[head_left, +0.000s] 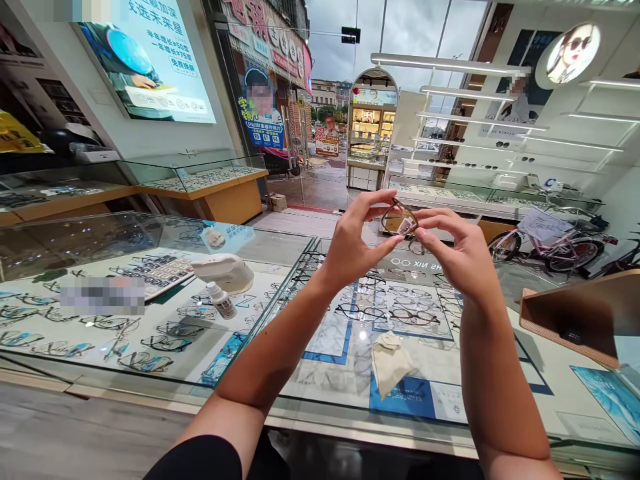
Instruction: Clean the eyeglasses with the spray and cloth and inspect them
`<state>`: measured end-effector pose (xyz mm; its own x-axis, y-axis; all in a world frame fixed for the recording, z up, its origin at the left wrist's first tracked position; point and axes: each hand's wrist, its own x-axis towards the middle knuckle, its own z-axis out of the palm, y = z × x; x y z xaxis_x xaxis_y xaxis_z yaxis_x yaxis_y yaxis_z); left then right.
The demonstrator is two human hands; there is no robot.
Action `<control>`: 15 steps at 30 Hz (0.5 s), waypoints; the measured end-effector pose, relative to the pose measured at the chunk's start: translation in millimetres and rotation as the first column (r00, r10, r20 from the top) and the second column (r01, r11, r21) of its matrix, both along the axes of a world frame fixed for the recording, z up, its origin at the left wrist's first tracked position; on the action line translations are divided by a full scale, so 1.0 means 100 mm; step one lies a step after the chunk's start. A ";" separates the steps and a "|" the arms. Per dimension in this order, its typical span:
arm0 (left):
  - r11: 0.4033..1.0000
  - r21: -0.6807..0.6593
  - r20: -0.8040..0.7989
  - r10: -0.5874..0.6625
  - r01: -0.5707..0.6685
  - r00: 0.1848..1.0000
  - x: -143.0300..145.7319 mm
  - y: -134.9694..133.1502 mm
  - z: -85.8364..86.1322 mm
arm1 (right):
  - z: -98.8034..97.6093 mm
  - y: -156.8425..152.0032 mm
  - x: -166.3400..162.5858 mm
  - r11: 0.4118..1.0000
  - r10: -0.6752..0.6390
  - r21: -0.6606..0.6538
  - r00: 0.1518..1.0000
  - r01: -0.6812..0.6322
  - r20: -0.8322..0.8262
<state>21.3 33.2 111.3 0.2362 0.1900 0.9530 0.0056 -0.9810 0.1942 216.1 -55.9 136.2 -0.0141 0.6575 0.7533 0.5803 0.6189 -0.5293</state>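
Observation:
I hold a pair of brown-framed glasses (399, 220) up in front of me, above a glass display counter (280, 267). My left hand (356, 241) pinches the frame's left side between thumb and fingers. My right hand (457, 252) pinches the right side, by a small white tag on the lens. Both arms are raised over the counter. A beige cleaning cloth (391, 363) lies on the glass below my hands.
A small spray bottle (221, 301) and a white device (224, 271) stand on the counter to the left. Rows of glasses lie under the glass. A wooden-backed mirror (575, 319) sits at right. A pink bicycle (547, 245) stands beyond the counter.

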 end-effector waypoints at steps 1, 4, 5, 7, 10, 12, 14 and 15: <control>1.000 -0.006 0.002 -0.009 0.009 1.000 0.00 0.00 0.00 | 0.00 0.00 0.00 0.999 0.037 -0.017 0.999 -0.038 -0.022; 0.996 -0.064 0.004 -0.063 0.063 0.998 0.00 -0.01 -0.01 | -0.01 0.03 0.03 0.991 0.118 -0.057 0.989 -0.123 -0.085; 0.991 -0.098 0.003 -0.089 0.089 0.996 0.00 -0.02 -0.01 | -0.02 0.04 0.04 0.988 0.132 -0.063 0.986 -0.139 -0.099; 0.973 -0.173 0.008 -0.152 0.151 0.988 0.00 -0.04 -0.01 | -0.03 0.07 0.06 0.986 0.148 -0.064 0.982 -0.157 -0.117; 0.916 -0.313 0.059 -0.244 0.250 0.968 0.01 -0.03 -0.03 | -0.06 0.11 0.07 0.989 0.144 -0.014 0.973 -0.149 -0.179; 0.833 -0.464 0.136 -0.268 0.300 0.954 0.04 0.00 -0.05 | -0.08 0.13 0.06 0.991 0.132 0.041 0.959 -0.125 -0.251; 0.665 -0.673 0.212 -0.245 0.323 0.946 0.07 0.04 -0.07 | -0.09 0.14 0.04 0.990 0.132 0.089 0.938 -0.109 -0.322; 0.543 -0.770 0.241 -0.239 0.335 0.941 0.10 0.06 -0.08 | -0.09 0.15 0.03 0.988 0.139 0.111 0.926 -0.106 -0.351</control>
<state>31.0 39.0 102.9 0.3360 0.8138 0.4741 -0.3133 -0.3781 0.8711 219.1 -41.2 127.2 0.1897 0.5984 0.7784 0.2798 0.7270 -0.6271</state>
